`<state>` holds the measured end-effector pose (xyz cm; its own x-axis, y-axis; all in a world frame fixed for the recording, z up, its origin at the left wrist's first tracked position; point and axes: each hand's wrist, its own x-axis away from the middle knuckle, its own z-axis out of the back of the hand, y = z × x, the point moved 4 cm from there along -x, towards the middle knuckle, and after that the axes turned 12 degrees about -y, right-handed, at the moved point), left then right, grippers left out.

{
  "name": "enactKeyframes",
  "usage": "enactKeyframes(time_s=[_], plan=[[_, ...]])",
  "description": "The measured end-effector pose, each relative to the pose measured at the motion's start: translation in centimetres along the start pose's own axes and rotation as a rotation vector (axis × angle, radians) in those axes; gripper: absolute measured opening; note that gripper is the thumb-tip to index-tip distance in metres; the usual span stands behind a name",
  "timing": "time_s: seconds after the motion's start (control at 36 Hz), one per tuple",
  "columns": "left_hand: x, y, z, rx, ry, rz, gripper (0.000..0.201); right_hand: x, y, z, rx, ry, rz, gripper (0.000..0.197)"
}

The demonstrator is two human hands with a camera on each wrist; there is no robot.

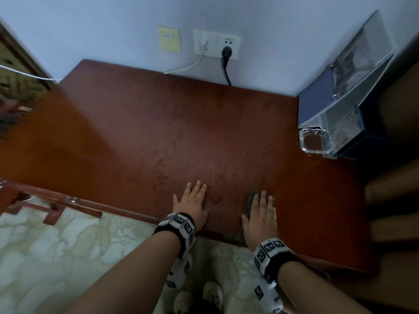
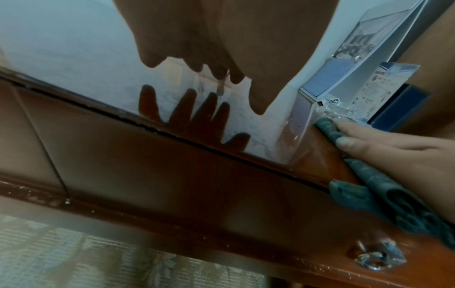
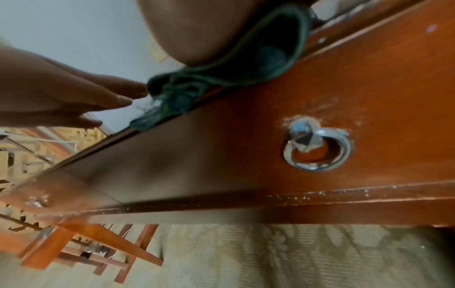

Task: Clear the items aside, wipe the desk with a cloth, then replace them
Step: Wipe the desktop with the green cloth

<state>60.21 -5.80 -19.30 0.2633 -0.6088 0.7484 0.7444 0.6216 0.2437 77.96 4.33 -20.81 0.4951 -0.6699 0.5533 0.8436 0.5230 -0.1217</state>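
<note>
The red-brown wooden desk point(image 1: 158, 137) fills the head view. My right hand point(image 1: 260, 214) lies flat at the desk's front edge and presses a dark green cloth point(image 1: 250, 200) under its palm; the cloth point(image 2: 369, 185) hangs a little over the edge, also visible as cloth point(image 3: 221, 78) in the right wrist view. My left hand point(image 1: 192, 200) lies flat, fingers straight, on the bare desk to the left of it, holding nothing. A glass ashtray point(image 1: 316, 141) and a blue-grey display stand point(image 1: 344, 91) with leaflets sit at the back right corner.
Wall sockets with a white cable point(image 1: 192, 64) and a black plug point(image 1: 226, 53) are behind the desk. A drawer front with a metal ring pull point(image 3: 317, 144) is below the edge. A wooden chair point(image 3: 93, 245) stands left on patterned carpet; a brown armrest point(image 1: 394, 189) is right.
</note>
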Motion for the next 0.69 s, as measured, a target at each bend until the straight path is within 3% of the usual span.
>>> enactKeyframes(time_s=[0.11, 0.28, 0.69], plan=[[0.1, -1.5, 0.2, 0.007, -0.015, 0.012, 0.076, -0.6, -2.5, -0.4, -0.031, 0.037, -0.007, 0.073], [0.6, -5.4, 0.9, 0.043, -0.006, 0.043, 0.077, -1.8, -8.1, -0.7, -0.009, 0.090, 0.104, 0.068], [2.0, -22.8, 5.6, 0.106, 0.049, 0.088, 0.075, -5.1, -26.8, -1.6, 0.015, 0.074, 0.162, 0.068]])
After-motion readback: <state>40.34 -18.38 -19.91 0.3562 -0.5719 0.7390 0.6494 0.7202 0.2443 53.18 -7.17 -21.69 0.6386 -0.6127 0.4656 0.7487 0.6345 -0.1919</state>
